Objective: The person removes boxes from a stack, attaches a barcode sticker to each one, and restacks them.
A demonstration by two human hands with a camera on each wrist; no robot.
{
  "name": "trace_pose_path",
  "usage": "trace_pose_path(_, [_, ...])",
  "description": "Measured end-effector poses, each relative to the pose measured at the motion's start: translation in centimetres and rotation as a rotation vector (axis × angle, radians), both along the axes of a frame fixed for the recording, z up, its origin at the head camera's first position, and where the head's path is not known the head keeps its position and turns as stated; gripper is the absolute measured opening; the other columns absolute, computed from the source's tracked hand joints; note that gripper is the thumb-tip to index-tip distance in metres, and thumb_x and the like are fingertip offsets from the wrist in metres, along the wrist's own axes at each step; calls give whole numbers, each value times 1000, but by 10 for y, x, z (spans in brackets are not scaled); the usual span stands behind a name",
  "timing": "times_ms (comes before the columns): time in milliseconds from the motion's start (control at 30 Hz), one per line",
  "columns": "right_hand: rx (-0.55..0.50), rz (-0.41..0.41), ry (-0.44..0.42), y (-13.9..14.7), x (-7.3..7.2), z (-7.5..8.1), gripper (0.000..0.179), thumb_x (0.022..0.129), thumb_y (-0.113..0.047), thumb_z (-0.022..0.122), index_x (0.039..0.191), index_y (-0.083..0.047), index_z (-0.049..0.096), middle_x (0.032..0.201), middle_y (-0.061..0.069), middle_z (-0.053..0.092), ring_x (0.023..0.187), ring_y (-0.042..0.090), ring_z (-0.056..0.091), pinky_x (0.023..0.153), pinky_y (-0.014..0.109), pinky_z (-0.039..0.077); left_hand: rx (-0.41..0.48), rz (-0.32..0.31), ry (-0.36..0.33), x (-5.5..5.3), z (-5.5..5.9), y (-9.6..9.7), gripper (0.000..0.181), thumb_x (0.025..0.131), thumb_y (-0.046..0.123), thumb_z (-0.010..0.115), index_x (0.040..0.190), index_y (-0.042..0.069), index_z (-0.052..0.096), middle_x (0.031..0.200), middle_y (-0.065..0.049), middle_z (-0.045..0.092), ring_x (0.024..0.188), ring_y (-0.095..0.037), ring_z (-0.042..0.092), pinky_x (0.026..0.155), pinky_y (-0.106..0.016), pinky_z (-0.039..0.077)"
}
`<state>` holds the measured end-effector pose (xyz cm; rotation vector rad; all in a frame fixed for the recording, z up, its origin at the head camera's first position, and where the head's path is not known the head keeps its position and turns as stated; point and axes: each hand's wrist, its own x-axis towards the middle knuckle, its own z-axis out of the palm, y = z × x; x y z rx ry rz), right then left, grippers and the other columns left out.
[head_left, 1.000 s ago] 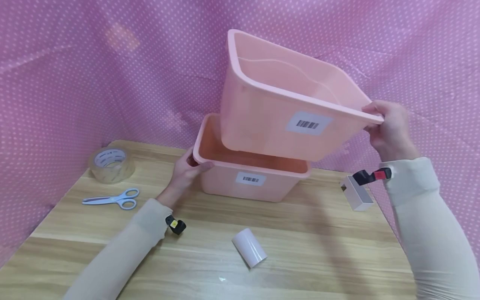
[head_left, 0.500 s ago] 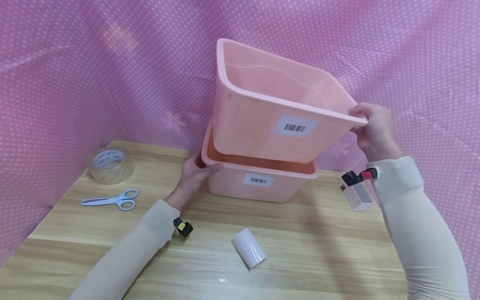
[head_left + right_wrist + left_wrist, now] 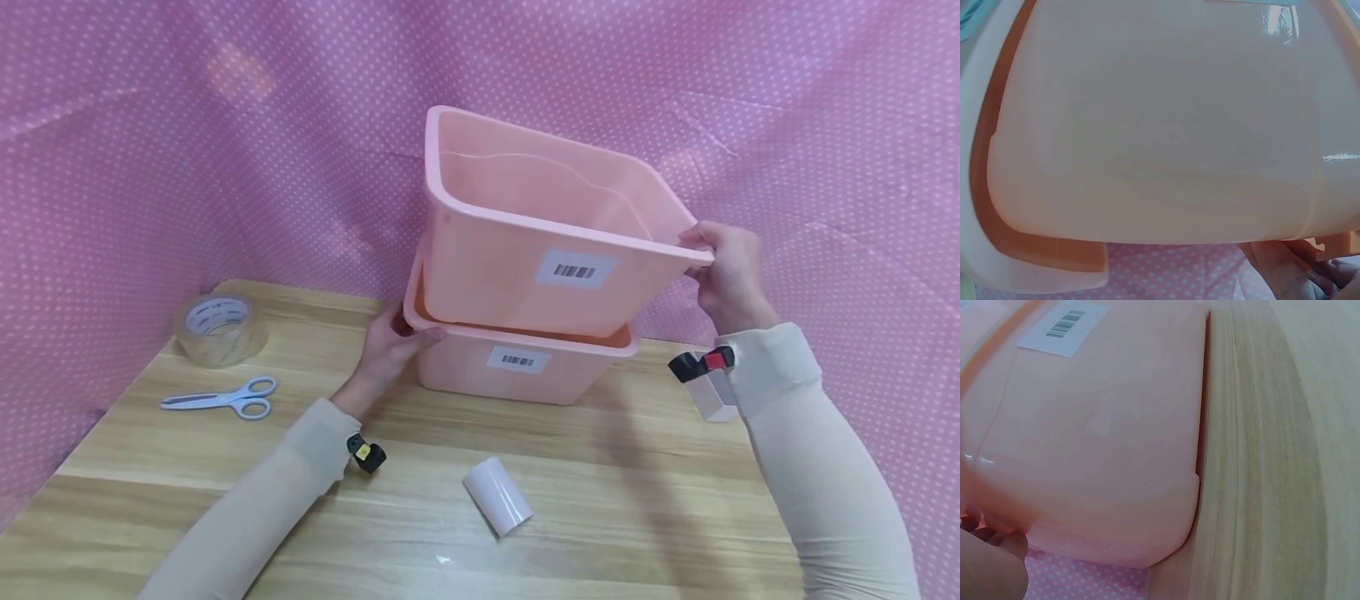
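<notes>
Two pink plastic bins with barcode labels are at the back of the table. The lower bin [image 3: 480,379] stands upright on the wood, and my left hand [image 3: 386,354] grips its left rim, thumb over the front edge. My right hand [image 3: 731,267] holds the upper bin [image 3: 502,275] by its right rim. That upper bin is tilted, its bottom inside the lower bin's opening. In the left wrist view, curled fingers [image 3: 1007,540] lie at the lower bin's side. The right wrist view shows the upper bin's wall [image 3: 1147,137] inside the lower bin's rim [image 3: 979,206].
A roll of clear tape [image 3: 225,333] and light blue scissors [image 3: 225,400] lie at the left of the table [image 3: 360,517]. A pale pink cylinder [image 3: 497,496] lies in front of the bins. A small white box [image 3: 711,396] is partly behind my right wrist. Pink dotted cloth [image 3: 315,150] hangs behind.
My right hand has brought the upper bin left and down into the lower bin's opening. My left hand and the lower bin shifted slightly right at first, then stayed put.
</notes>
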<state>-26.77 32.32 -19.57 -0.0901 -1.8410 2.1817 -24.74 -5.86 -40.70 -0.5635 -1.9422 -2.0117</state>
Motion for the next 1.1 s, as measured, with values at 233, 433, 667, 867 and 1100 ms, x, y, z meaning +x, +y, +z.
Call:
trace_pose_path(233, [7,-20,-33,-3,3,-10,28,82,8,60,61,-6,72,65,0,63,49,10,61,48,23,56,-20,25,-19,1,1,-1,72,86,5,77,150,13,44,146,-10,56,129,-16,56,108,-20,49])
trace_pose_path(433, [5,-40,-45,-6,5,-17,27,82,8,60,61,-5,72,65,1,63,50,11,61,49,24,57,-26,20,-26,1,2,-2,74,87,7,78,151,15,43,148,-8,54,135,-22,54,112,-22,47])
trace_pose_path(667, [30,-56,-71,-9,9,-29,30,84,8,58,62,-7,72,62,-1,64,54,11,61,55,24,59,-33,18,-27,0,1,-3,75,87,5,78,152,13,41,150,-10,53,138,-26,52,114,-26,47])
trace_pose_path(867, [28,-73,-104,-11,8,-41,30,83,8,57,61,-7,71,59,-1,63,51,10,61,53,24,60,-46,17,-63,2,1,-4,76,88,9,78,153,15,39,151,-7,52,139,-25,51,117,-33,45])
trace_pose_path(1100, [31,-96,-104,-15,7,-50,29,81,9,59,60,-7,71,58,-1,62,54,10,60,53,25,60,-44,22,-65,2,3,-5,76,87,12,79,152,13,41,149,-9,54,138,-25,53,118,-39,45])
